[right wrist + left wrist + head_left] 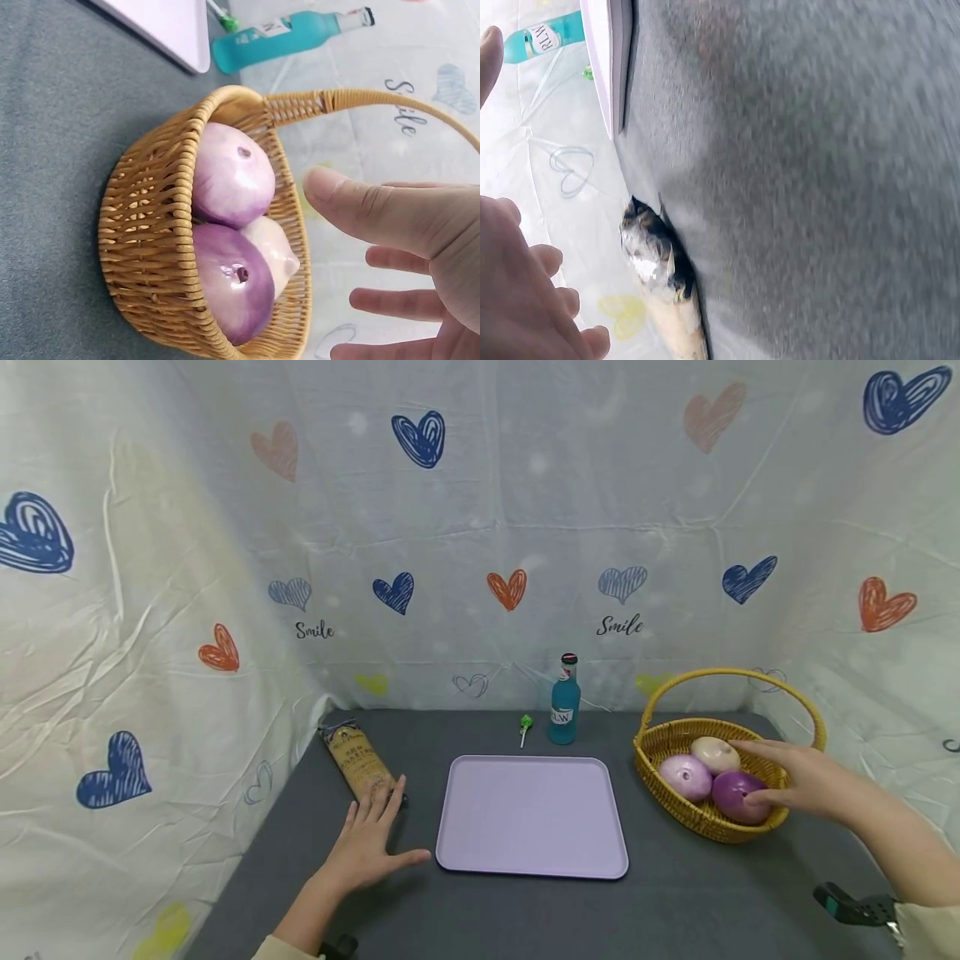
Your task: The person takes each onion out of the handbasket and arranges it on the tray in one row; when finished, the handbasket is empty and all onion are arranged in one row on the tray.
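My left hand (363, 843), fingers spread, is over the near end of a tan printed packet (358, 762) with dark, shiny ends. In the left wrist view the fingers show apart from this packet (664, 270). On the right, my right hand (806, 777) hovers with extended fingers over a yellow wicker basket (678, 806). Inside lie a dark purple onion-like ball (234, 281), a pale purple one (234, 176) and a cream one (274, 251). The right wrist view shows a gap between the fingers and these, and nothing is gripped.
A pale lilac tray (532, 817) lies mid-table between the hands. Behind it are a green lollipop (526, 723) and an upright blue bottle (565, 703) with a dark cap. The basket's tall handle (723, 672) arches above its rim. A heart-printed curtain (480, 527) borders the grey table.
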Tool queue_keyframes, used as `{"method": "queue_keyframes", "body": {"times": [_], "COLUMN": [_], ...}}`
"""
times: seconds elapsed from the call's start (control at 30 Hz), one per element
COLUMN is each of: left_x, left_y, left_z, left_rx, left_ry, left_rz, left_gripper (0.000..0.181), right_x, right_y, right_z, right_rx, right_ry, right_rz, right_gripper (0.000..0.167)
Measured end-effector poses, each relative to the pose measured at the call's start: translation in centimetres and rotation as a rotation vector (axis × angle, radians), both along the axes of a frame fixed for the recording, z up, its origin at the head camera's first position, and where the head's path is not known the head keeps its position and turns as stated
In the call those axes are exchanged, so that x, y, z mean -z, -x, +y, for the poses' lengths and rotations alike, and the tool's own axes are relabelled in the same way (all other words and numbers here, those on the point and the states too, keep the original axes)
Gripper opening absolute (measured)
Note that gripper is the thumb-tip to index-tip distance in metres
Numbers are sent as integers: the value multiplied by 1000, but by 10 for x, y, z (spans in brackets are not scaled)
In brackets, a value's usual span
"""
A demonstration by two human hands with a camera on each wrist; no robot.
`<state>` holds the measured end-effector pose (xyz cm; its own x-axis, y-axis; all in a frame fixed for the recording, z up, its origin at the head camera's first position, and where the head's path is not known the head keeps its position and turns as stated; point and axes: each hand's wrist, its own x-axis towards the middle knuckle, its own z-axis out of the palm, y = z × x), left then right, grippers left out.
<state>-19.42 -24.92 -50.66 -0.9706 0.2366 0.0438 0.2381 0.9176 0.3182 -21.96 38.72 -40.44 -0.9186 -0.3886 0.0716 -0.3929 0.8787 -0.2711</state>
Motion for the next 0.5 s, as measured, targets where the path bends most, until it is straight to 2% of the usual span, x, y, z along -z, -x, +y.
{"method": "queue_keyframes", "body": {"times": [0.17,0.4,0.5], "left_x": [5,14,18], "left_y": [2,4,5], "left_z": [8,22,27], "left_rx": [16,48,61], "left_ry": [22,-1,-3], "left_rz": [21,-35,-33], "left_gripper": [121,122,123], "right_x": [2,4,6], "right_y": [3,7,8], "right_z": [0,0,0], "right_rx": [-12,-35,-43], "right_ry": [8,22,25], "right_rz": [-13,-42,-41], "right_gripper": [81,79,77]}}
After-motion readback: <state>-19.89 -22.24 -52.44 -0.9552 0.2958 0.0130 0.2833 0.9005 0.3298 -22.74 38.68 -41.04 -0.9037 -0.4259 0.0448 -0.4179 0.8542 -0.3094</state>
